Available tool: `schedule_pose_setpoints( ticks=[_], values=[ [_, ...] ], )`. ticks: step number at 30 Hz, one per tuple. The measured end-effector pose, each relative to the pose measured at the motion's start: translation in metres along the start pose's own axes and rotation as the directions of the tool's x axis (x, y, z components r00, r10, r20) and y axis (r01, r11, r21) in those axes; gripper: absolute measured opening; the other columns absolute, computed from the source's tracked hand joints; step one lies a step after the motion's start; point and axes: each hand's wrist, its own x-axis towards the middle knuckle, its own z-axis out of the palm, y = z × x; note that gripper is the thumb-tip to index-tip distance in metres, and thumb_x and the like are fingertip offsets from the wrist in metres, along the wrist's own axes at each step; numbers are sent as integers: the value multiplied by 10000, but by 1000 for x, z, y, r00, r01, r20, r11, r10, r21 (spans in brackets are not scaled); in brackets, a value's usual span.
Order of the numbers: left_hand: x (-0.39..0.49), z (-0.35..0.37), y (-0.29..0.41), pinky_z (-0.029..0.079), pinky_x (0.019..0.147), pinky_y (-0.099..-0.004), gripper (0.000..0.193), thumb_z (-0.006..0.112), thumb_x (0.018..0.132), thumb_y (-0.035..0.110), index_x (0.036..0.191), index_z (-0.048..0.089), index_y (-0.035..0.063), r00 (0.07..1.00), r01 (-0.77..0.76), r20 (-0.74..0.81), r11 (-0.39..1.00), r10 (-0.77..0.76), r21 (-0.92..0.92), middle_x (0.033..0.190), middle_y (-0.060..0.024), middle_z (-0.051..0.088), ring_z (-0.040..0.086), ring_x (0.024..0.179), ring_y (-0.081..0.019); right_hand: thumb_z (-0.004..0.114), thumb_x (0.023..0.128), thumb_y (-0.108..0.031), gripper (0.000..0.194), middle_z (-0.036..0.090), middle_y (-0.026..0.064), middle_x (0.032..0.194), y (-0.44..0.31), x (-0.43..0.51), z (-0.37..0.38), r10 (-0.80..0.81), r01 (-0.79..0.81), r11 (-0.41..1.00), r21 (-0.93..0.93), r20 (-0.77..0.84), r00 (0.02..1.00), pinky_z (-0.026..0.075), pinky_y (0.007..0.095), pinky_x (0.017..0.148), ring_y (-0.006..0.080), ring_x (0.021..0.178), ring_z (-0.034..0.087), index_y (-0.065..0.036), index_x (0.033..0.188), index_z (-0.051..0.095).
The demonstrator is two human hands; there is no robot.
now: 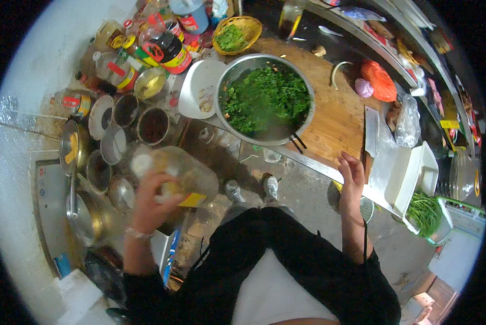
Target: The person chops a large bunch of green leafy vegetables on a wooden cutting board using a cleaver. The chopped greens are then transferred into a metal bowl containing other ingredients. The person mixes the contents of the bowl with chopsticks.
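My left hand [155, 201] grips a large clear plastic jug [200, 172] by its handle; the jug is tilted and blurred by motion, its white cap [141, 164] toward the left. My right hand [351, 172] hovers by the counter's front edge, holding nothing, fingers loosely bent. Between the hands and farther off stands a wide metal basin [263, 140] heaped with chopped leafy greens [267, 97]. Dark chopsticks [299, 143] stick out over its near rim. A white plastic container [192, 91] touches the basin's left side.
Sauce bottles [170, 50] crowd the back left, near a wicker basket [251, 30] of greens. Pots and bowls [153, 126] fill the left side. A cleaver [371, 126] lies right of the wooden board [332, 130]. White tub [427, 160] and green stalks [423, 215] are farther right.
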Motion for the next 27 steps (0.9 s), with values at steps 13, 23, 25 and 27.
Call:
schedule_pose_setpoints(
  ticks=[13,23,25,27],
  values=[
    [53,323,-388,467,918,-445,346,596,847,357,1039,670,79,710,182,580,900,-399,397,1231,-158,571,541,1127,-337,595,916,-114,238,612,38,999,145,-52,-20,376,-319,809,-493,18,926,447,243,790,92,875,533,-4,1126,583],
    [45,407,-507,481,880,-445,448,630,822,430,1032,664,36,778,543,87,736,-622,404,1120,-175,585,581,1035,-330,660,886,-137,188,640,51,940,219,-87,-11,589,-293,752,-590,403,700,493,245,706,125,818,609,-37,1040,618],
    [42,410,-507,490,890,-434,480,669,794,435,1036,670,20,710,584,167,705,-684,402,1120,-210,575,584,1042,-338,659,890,-139,182,651,69,950,218,-84,-11,653,-283,663,-693,351,671,507,271,737,153,842,627,-56,1048,621],
    [41,407,-503,503,866,-431,501,684,785,432,1059,652,14,704,575,189,706,-684,413,1125,-233,562,594,1013,-346,657,892,-141,177,658,85,962,213,-79,-12,672,-212,582,-785,319,668,514,292,759,177,858,639,-64,1048,624]
  ],
)
